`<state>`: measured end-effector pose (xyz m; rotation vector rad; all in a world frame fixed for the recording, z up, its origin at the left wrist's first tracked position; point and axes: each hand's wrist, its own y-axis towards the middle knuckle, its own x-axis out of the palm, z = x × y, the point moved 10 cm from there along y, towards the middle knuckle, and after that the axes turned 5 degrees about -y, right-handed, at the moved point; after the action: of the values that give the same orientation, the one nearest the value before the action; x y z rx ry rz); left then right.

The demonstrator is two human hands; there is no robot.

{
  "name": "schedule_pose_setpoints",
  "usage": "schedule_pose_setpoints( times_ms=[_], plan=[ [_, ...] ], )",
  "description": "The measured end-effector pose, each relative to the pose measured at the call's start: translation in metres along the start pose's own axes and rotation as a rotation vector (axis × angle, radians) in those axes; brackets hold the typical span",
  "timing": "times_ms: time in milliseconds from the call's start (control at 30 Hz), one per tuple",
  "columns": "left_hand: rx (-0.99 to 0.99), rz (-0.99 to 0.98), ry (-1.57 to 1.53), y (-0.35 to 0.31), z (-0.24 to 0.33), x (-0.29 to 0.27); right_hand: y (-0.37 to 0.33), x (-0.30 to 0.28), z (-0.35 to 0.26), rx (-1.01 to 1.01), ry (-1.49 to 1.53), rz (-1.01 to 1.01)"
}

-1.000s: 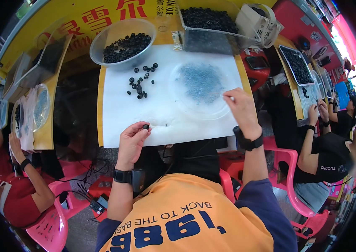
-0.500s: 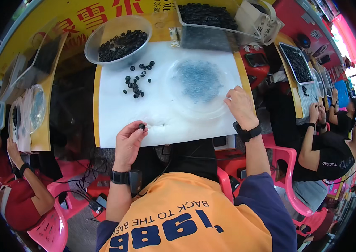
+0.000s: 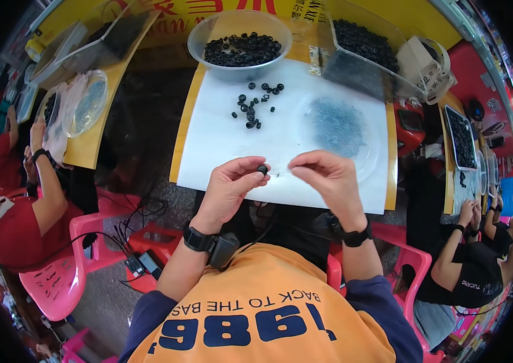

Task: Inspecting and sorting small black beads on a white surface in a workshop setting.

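Near the front of the white sheet [image 3: 208, 142], my left hand [image 3: 227, 189] pinches a small round black ring-like part [image 3: 262, 170] between thumb and fingertips. Just to its right, my right hand [image 3: 332, 181] has thumb and forefinger pressed together; whatever lies between them is too small to make out. Beyond that hand lies a shallow clear plate [image 3: 379, 148] with a heap of fine blue-grey pieces [image 3: 336, 126]. Several loose black parts [image 3: 250, 113] are scattered on the sheet, farther off than my left hand.
A clear bowl [image 3: 195, 51] of black parts stands at the back. Right of it are a clear bin [image 3: 353, 71] of similar parts and a cream bag [image 3: 429, 66]. People work at side tables, left and right. Cables [image 3: 130, 233] hang over a red stool.
My right hand has left the plate's edge and come over near my left hand, now pinching. My left hand keeps hold of the black part. The view has shifted.
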<state>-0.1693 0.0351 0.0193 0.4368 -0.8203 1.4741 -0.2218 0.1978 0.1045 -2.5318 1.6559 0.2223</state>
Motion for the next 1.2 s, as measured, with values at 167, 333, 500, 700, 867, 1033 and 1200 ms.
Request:
schedule_pose_setpoints(
  times_ms=[167,333,500,700,867,1033,1200],
  plan=[
    [-0.005,-0.031,-0.130,-0.006,0.008,0.009,0.008,0.032,-0.027,-0.152,-0.190,0.022],
    [0.022,-0.030,-0.146,-0.009,0.008,0.007,0.005,0.043,-0.035,-0.239,-0.327,0.069],
    [0.042,0.050,-0.222,-0.006,0.000,-0.007,-0.001,0.055,-0.035,-0.354,-0.420,0.068],
    [0.056,0.098,-0.329,-0.004,-0.003,-0.027,0.034,0.048,-0.021,-0.207,-0.399,0.014],
    [0.064,0.096,-0.330,-0.005,0.005,-0.026,0.103,0.022,0.022,-0.369,-0.820,0.211],
    [0.068,0.097,-0.366,-0.016,0.007,-0.029,0.133,0.035,0.055,-0.195,-1.013,0.171],
    [0.092,0.108,-0.375,-0.023,0.010,-0.040,0.118,0.039,0.038,-0.080,-0.551,0.100]
  ],
)
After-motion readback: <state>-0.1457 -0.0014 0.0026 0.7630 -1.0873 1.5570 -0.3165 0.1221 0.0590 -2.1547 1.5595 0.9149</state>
